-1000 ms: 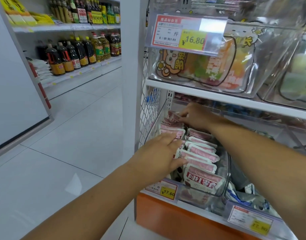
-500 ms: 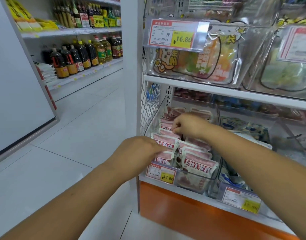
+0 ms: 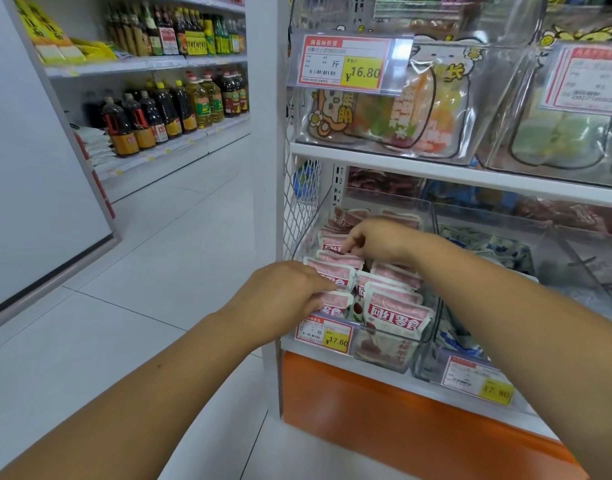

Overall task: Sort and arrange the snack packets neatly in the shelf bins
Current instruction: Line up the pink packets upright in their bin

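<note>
Packets (image 3: 394, 308) stand in rows in the left bin (image 3: 384, 355). Left hand (image 3: 280, 299) rests curled on the near row; right hand (image 3: 380, 239) pinches a far packet. Step: straightening rows. Next, likely seating that packet upright.

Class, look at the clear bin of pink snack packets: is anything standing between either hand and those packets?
Nothing visible does. The left hand already rests on the front pink packets, and the right hand touches packets further back in the same clear bin. The bin is open on top.
</note>
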A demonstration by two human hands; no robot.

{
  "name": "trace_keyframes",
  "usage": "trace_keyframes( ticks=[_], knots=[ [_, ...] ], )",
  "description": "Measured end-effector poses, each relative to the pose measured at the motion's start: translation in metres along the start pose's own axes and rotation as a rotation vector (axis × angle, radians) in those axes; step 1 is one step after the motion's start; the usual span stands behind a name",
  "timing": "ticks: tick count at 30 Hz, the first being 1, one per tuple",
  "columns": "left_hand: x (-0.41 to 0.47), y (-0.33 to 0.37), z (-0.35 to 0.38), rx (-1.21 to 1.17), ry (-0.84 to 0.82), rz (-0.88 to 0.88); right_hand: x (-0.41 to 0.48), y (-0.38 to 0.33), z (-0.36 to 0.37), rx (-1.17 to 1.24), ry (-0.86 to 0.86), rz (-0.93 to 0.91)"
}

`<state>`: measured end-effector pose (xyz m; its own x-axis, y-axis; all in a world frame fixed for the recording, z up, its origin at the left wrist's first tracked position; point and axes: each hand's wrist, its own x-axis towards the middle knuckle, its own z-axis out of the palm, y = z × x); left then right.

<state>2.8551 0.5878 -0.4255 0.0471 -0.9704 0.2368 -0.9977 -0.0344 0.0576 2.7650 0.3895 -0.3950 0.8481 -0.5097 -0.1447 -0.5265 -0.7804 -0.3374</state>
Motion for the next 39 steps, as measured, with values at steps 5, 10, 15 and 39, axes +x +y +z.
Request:
trace_keyframes(
  ticks=[5,10,15,39],
  knots=[
    [-0.001,-0.001,0.003,0.001,0.008,0.011,0.004,-0.006,0.02,0.052,0.197,-0.058],
    [0.002,-0.002,0.005,-0.01,0.049,0.014,-0.005,-0.001,0.003,0.132,0.171,-0.05],
    [0.005,0.0,0.004,-0.013,0.073,0.032,-0.02,0.008,0.002,0.015,0.04,-0.032],
    [0.024,0.005,0.018,-0.106,0.016,-0.074,-0.096,0.01,0.009,-0.552,-0.072,-0.079]
  ],
)
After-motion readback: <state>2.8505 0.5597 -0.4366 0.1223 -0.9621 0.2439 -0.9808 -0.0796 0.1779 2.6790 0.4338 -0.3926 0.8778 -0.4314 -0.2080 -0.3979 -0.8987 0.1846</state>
